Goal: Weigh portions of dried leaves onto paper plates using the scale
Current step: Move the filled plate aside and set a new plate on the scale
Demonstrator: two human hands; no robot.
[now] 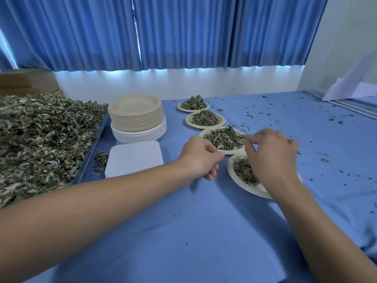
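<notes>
The plate of leaves [232, 152] at 1 o'clock on the tabletop [204, 231] is pinched by its rim between the left hand [201, 158] and the right hand [271, 158], apparently a weighed portion being lined up. The next move likely calls for a fresh plate from the stack [136, 119] at 11 o'clock, placed on the scale [134, 160].

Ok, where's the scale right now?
In the head view the white square scale sits left of centre on the blue cloth, directly in front of the stack of paper plates, between the tray of dried leaves and the left hand.
</notes>
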